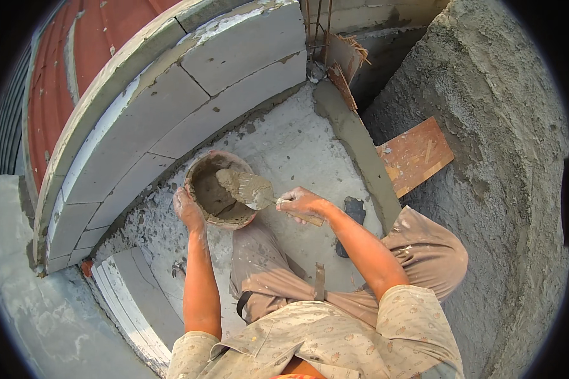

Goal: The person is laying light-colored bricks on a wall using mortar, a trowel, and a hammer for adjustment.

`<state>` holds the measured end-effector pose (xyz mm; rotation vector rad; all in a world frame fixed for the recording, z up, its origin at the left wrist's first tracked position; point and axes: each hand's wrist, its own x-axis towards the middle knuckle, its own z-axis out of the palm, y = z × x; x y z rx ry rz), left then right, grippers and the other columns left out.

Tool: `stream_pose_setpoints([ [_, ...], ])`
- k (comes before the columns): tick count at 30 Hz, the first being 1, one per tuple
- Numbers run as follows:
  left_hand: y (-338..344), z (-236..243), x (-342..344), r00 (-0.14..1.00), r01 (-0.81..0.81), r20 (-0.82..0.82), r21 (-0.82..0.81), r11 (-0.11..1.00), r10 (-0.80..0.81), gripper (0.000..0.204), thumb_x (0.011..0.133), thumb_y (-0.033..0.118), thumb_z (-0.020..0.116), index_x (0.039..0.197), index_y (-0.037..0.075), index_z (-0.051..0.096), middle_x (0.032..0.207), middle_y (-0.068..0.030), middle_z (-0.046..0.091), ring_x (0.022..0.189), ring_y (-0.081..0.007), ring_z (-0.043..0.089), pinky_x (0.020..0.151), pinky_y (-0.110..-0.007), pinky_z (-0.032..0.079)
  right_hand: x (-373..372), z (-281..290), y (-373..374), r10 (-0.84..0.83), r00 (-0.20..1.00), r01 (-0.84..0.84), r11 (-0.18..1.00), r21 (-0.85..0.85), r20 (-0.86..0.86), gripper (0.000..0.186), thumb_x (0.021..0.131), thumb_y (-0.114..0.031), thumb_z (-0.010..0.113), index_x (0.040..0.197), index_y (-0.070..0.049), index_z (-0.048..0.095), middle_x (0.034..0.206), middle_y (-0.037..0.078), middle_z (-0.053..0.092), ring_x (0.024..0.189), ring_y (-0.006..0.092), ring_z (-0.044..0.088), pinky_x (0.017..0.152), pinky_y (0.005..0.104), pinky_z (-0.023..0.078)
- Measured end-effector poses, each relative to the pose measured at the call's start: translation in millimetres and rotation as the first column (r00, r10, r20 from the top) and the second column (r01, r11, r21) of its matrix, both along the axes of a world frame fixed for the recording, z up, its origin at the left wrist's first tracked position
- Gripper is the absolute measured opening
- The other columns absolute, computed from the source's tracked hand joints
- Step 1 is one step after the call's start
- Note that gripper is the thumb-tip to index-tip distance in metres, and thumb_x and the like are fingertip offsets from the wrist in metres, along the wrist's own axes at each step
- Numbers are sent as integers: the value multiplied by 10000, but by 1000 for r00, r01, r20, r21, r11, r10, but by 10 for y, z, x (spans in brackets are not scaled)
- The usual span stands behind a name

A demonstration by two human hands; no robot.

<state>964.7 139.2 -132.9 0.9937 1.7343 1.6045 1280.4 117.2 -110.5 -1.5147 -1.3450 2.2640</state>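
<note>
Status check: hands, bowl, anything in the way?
Left hand on left side of bowl. Right hand holding trowel, mortar on it, over bowl. Nothing seen blocking trowel.

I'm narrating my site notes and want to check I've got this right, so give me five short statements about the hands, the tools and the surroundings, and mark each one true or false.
1. The left hand is at the left side of the round bowl. True.
2. The right hand grips the trowel by its handle. True.
3. The trowel's blade is clean. False: a lump of grey mix covers most of it.
4. A wooden board lies to the right of the bowl. True.
5. The inside of the bowl is spotless. False: grey mix coats it.
</note>
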Motion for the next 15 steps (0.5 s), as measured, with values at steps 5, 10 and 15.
stream_pose_setpoints([
  [5,30,8,71,999,-27,40,18,999,26,309,1001,224,429,745,63,491,738,35,414,690,-68,367,672,-229,354,-273,162,143,211,968,-230,963,138,135,323,866,-325,628,1012,-36,634,735,73,607,567,158,588,488,317,484],
  [10,-33,-253,-315,989,-22,146,-7,1000,23,336,1012,275,411,1105,-7,567,1008,-40,596,925,-116,559,859,-258,432,-77,705,585,539,825,-564,804,188,172,441,859,-357,614,1168,-42,628,929,134,667,842,250,643,791,381,508],
  [15,-470,-186,-937,883,137,465,-145,980,-55,468,1015,386,357,1222,-7,506,1209,-121,567,1070,-236,576,948,-356,456,1350,846,1358,246,817,-557,573,601,522,315,883,-253,573,1094,-37,667,920,195,684,860,327,666,765,385,526],
])
